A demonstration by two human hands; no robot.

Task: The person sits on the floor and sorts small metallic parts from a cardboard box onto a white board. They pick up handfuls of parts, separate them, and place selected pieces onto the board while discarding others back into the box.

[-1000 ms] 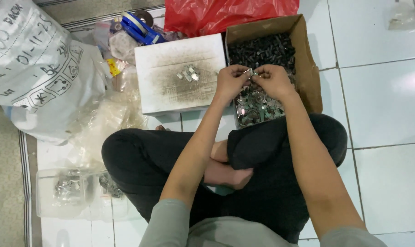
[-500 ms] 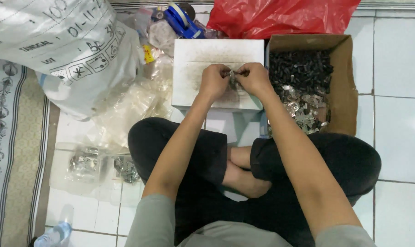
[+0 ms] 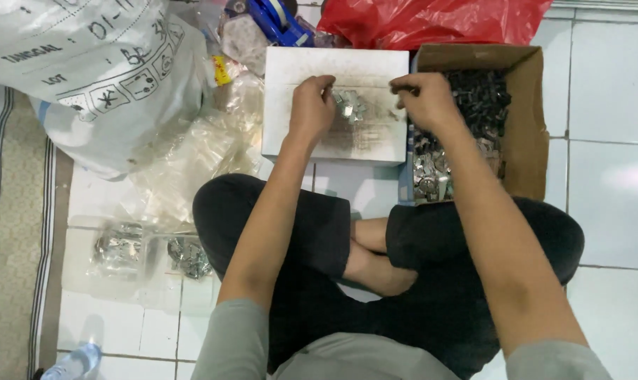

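Note:
I sit cross-legged on a white tiled floor. A white flat box lies in front of me with a small pile of shiny metal clips on it. My left hand rests curled on the box, fingertips at the pile's left side. My right hand hovers curled over the seam between the white box and an open cardboard box, which is full of dark and silvery metal clips. The curled fingers hide whether either hand holds a clip.
A big printed white sack stands at the far left, with crumpled clear plastic bags beside it. Two clear packets of metal parts lie left of my knee. A red plastic bag and a blue tape dispenser lie behind the boxes. A striped mat edges the left.
My hands, joined over the cardboard box a second ago, moved left over the white box and have now parted, the left at the pile and the right toward the cardboard box.

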